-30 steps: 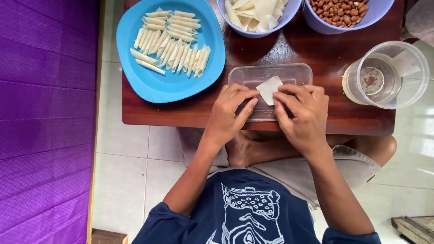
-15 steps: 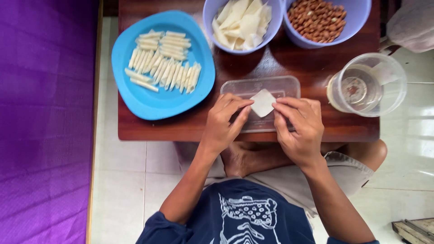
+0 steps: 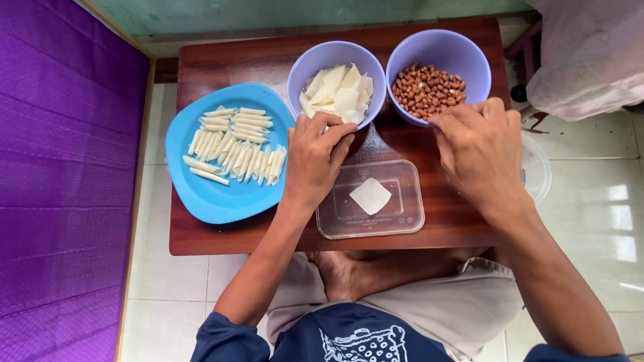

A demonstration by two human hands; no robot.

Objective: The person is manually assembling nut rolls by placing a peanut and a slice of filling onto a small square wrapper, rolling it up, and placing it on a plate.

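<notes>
Left hand pinches at pale pastry squares in the lilac plastic bowl, twelve o'clock of the clear rectangular lid. Right hand, fingers bunched, touches brown peanuts at one o'clock.

Bright, even daylight, soft shadows, window glare on the right floor tiles, sharp focus.

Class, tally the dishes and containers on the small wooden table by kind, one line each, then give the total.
Lilac bowls: 2, one with pale wrappers, one with peanuts
Blue plate: 1
Clear rectangular container: 1
Total: 4
The left hand reaches the wrapper bowl; the right hand reaches the peanut bowl.
</notes>
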